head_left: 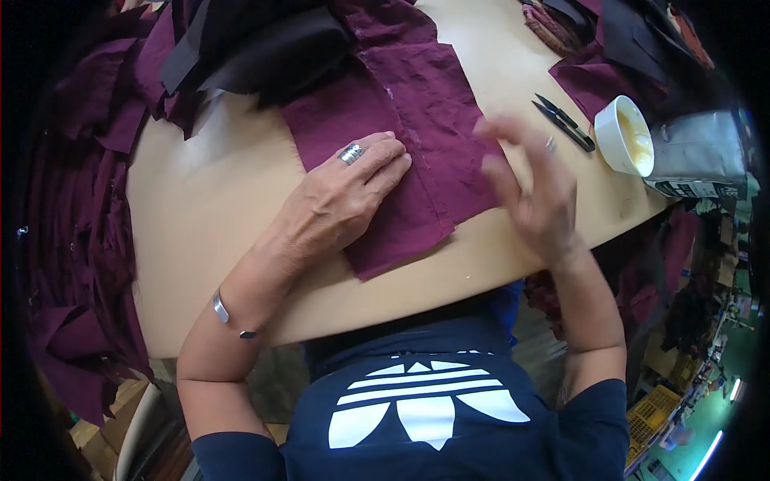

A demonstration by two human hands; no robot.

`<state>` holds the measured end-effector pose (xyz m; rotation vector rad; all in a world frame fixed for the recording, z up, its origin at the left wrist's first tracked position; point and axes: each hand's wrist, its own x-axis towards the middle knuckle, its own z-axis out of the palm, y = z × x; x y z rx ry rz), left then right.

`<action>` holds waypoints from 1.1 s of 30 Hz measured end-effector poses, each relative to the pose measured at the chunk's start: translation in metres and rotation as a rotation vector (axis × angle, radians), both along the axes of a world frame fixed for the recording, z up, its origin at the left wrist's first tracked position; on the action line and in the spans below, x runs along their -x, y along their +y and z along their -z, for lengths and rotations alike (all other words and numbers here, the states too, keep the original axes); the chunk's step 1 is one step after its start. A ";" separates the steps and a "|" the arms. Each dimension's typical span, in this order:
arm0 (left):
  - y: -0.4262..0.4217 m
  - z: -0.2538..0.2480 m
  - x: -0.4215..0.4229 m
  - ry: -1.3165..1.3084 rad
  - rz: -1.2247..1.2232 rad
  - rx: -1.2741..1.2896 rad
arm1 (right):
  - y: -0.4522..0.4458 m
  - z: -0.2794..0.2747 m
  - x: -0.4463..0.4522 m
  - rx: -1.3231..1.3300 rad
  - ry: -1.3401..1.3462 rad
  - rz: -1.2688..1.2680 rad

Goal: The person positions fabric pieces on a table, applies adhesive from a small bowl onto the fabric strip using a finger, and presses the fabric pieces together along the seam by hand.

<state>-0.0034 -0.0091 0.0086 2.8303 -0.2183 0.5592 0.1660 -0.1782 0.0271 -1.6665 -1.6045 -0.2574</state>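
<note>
A maroon piece of cloth [457,152] with a seam down its middle lies on the table before me. My left hand [337,196] rests on it near the seam, fingers together and lying on the fabric, gripping nothing that shows. My right hand [541,192] is beside the cloth's right edge, smeared by motion, with thumb and fingers apart and nothing visible between them. Whether its fingertips touch the cloth I cannot tell. The cloth's far end runs toward dark fabric [273,48] at the back.
Black thread snips [568,127] lie at right, near a white bowl [611,140] of yellowish paste and a grey wrapped block [698,152]. Maroon cloth pieces [80,216] hang over the table's left side. More maroon and dark fabric [618,72] sits at back right.
</note>
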 end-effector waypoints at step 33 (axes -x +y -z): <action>-0.010 -0.008 0.001 0.162 0.043 -0.067 | 0.040 0.027 -0.020 0.132 0.177 0.146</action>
